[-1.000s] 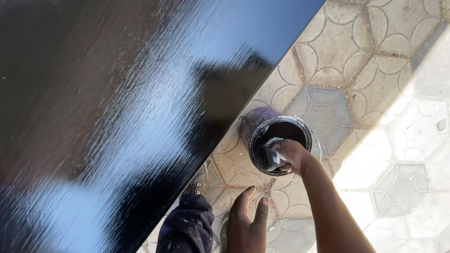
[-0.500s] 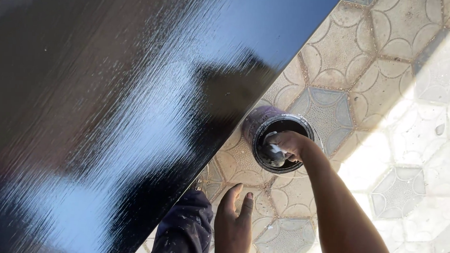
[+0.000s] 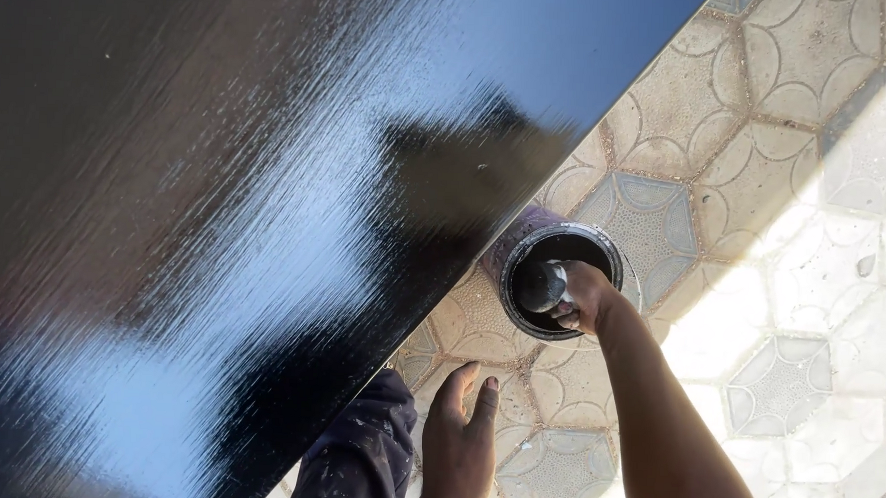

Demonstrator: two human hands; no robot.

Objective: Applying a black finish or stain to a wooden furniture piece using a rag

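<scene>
A round can of black paint (image 3: 561, 245) stands on the tiled floor beside a big glossy black painted panel (image 3: 218, 222). My right hand (image 3: 581, 295) reaches into the can's mouth and grips a small paint-soaked pad or brush (image 3: 542, 285). My left hand (image 3: 459, 438) hangs lower down with fingers apart, holding nothing, just right of my dark paint-speckled trouser leg (image 3: 362, 452).
The floor is paved with patterned hexagonal tiles (image 3: 760, 172), sunlit on the right. The wet black panel fills the left and top of the view, its edge running diagonally from top right to bottom centre.
My right hand has stayed in the can, shifting slightly. My left hand has spread and moved a little left, away from the can.
</scene>
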